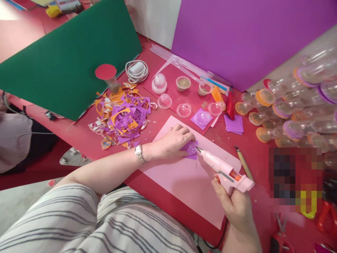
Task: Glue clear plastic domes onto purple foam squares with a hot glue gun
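My right hand [235, 202] is wrapped round the handle of a pink hot glue gun [221, 165]. The gun's metal nozzle meets the rim of a small clear plastic dome [191, 148], which rests on a purple paper square [194, 155]. From the other side, my left hand [175, 142] holds the dome and the square down, fingers curled over them and partly hiding both. Beneath lies a pink mat [173, 179]. Just beyond it, another clear dome [202, 118] sits on its own purple square. Several more clear domes, such as this one [184, 110], stand further back.
Purple and orange paper scraps [126, 117] are heaped at the left. Clear bottle-like pieces with coloured ends [300, 102] are stacked at the right. A wooden-handled tool [243, 163], purple squares [234, 124], a red comb-like tool [230, 105] and scissors [281, 225] lie around the mat.
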